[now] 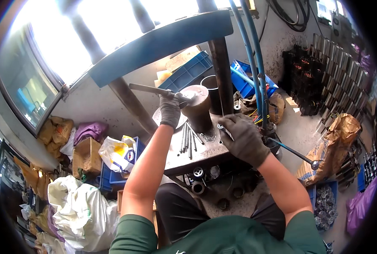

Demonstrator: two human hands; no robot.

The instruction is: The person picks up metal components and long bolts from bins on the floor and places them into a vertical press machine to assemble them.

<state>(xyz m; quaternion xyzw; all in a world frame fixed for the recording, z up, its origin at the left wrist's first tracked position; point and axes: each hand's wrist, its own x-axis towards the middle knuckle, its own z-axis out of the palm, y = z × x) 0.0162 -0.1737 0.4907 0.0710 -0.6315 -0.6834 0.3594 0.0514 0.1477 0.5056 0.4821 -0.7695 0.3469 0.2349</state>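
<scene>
A white sack [83, 213] slumps near a wooden box [94, 154] at left.

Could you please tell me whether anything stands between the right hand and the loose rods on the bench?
Nothing visible blocks the right hand from the loose rods; only small scattered bits lie on the bench between them.

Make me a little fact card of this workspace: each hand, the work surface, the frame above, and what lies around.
Left hand: gloved, closed on a long-handled metal tool
Right hand: gloved, fingers curled; grip unclear
Work surface: metal worktable bearing loose thin rods and a stout cylinder
Frame above: curved-looking blue beam
Beyond the table: blue crates
Left floor: white sack
Right floor: brown sack
</scene>
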